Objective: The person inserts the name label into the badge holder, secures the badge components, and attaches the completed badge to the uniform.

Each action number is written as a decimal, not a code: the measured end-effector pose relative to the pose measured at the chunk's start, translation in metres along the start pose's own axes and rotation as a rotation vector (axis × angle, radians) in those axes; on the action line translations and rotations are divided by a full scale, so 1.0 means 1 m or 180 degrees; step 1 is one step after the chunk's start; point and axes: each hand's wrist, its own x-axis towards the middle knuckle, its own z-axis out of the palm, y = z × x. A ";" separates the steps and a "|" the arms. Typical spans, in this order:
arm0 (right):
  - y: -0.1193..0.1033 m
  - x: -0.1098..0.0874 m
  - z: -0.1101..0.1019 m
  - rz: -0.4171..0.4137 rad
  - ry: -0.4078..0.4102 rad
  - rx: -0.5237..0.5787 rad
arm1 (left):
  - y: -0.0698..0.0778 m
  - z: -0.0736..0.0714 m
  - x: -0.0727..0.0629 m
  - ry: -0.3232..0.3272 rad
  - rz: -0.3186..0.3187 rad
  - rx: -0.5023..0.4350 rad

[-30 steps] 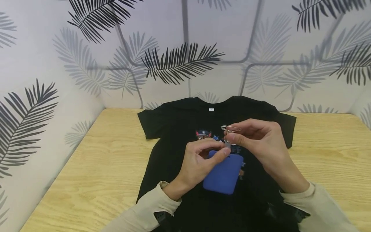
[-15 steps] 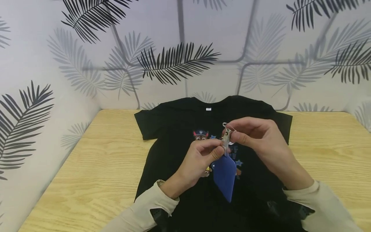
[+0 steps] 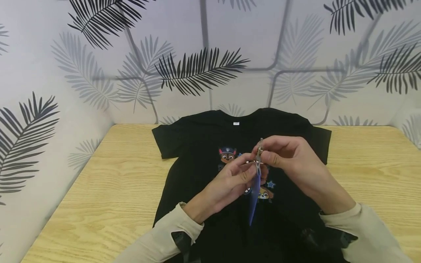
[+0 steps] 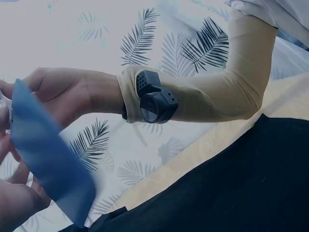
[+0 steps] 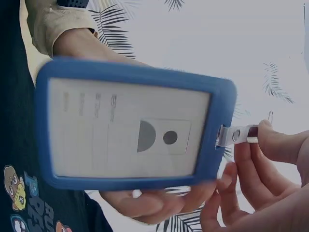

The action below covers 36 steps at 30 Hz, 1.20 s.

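A blue badge holder (image 3: 254,204) hangs almost edge-on between the hands, over the black T-shirt (image 3: 197,146). Its white card (image 5: 101,125), with a grey portrait icon, faces the right wrist view. The right hand (image 3: 292,157) pinches the metal clip (image 3: 259,151) at the end of the clear strap (image 5: 236,135), thumb against fingers. The left hand (image 3: 227,182) holds the holder near its top, thumb and fingers close to the strap's base. In the right wrist view, the holder hides much of that hand. From the left wrist view, the holder's plain blue back shows.
The T-shirt lies spread on a wooden table (image 3: 108,175), its collar toward the back and cartoon dogs printed on its chest. Behind and to the left stand walls (image 3: 184,29) with a leaf pattern.
The badge holder has turned from facing the head camera to nearly edge-on, and the safety pin and clip have turned with it. Both hands stay close together near the strap.
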 end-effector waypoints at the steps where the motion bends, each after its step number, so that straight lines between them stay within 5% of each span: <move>1: -0.001 0.000 0.000 0.0010 0.0086 -0.0014 | 0.001 0.000 0.000 0.0083 -0.0025 0.0110; 7: -0.004 0.000 0.002 0.0025 0.0465 -0.0167 | 0.010 -0.005 -0.001 0.0652 0.0110 0.1188; 14: -0.006 0.000 0.005 0.0060 0.0645 -0.0439 | 0.040 -0.003 -0.001 0.0748 0.1142 0.2186; 19: -0.006 -0.001 0.007 0.0130 0.0737 -0.0681 | 0.054 0.004 0.001 0.0737 0.1606 0.2772; 29: -0.003 -0.002 0.011 0.0036 0.0664 -0.1032 | 0.052 0.009 0.005 0.0648 0.1962 0.3469; 36: -0.003 -0.003 0.010 -0.0464 0.0491 -0.1310 | 0.053 0.010 0.004 0.0539 0.1738 0.3048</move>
